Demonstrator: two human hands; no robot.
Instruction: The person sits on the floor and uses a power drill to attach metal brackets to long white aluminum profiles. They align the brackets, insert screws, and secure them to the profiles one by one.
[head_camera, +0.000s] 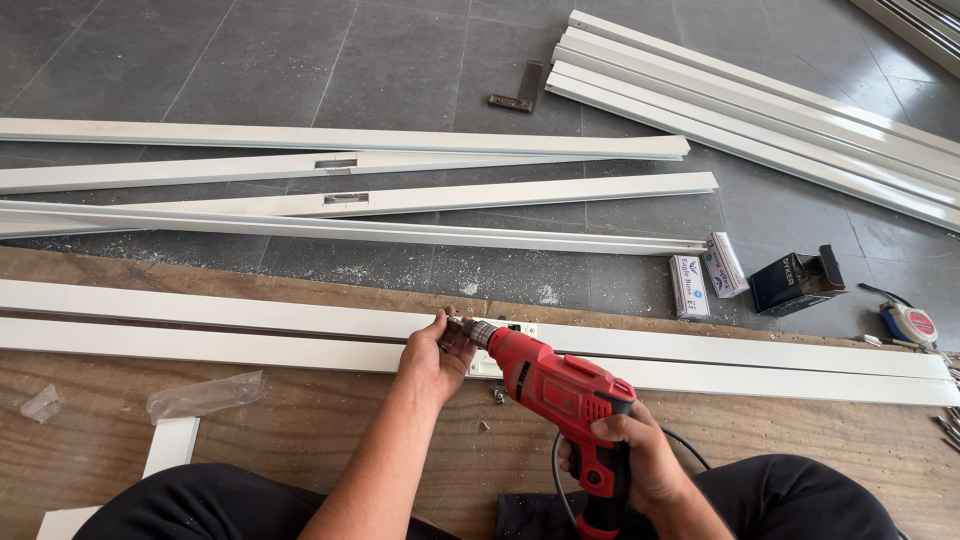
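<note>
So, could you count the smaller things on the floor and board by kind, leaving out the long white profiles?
Red power drill: 1
Small white boxes: 2
Black box: 1
Tape measure: 1
Metal square: 1
Clear plastic bags: 2
Total: 8

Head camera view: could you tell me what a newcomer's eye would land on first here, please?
The red power drill at bottom centre stands out first, gripped by the right hand while the left hand steadies its tip against a white profile lying across the wooden board. Beyond it, more long white profiles lie spread over the dark tiled floor.
</note>
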